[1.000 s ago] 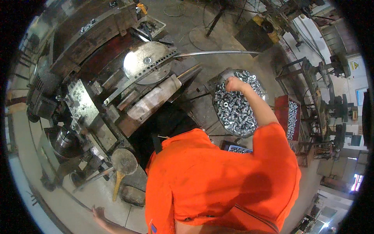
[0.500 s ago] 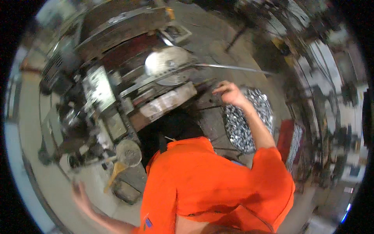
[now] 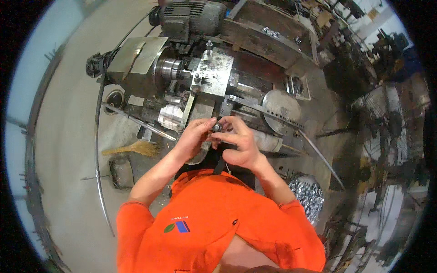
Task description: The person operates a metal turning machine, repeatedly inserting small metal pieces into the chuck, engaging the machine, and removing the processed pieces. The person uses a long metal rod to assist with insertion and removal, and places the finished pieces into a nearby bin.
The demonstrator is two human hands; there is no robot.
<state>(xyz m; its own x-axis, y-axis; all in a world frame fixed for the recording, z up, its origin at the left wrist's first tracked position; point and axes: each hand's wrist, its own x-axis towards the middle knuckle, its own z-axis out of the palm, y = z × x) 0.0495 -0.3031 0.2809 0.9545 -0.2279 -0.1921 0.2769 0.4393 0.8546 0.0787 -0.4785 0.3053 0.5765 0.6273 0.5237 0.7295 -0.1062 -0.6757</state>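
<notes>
Pinching a small dark metal piece (image 3: pixel 217 128), both hands meet in front of the chest! The left hand (image 3: pixel 195 136) comes in from one side, thumb and fingertips together on the part; the right hand (image 3: pixel 241 144) faces it, fingers curled around the other side and clamped on it too. Much of the piece is covered by those fingers, so its full shape cannot be told. So there it is, up between the two sets of fingertips, right over the near edge of the machine.

Moving outward now: the bare forearms run back to an orange shirt (image 3: pixel 214 223). Just beyond the hands sits a bright metal block (image 3: pixel 216 73) with bolts standing up from it, and to its left a round, shiny chuck (image 3: pixel 171 69). A finned motor (image 3: pixel 193 20) fills the far side, with a wooden trough (image 3: pixel 252 35) to its right. Look right, and a pale round disc (image 3: pixel 284 102) lies beneath a long bar drilled with a row of holes (image 3: pixel 264 109). Over by the right forearm, a glinting heap of metal parts (image 3: pixel 306 200)! And out left, on the floor, a straw broom (image 3: pixel 136 148) lies near a long metal rod (image 3: pixel 141 121).
</notes>
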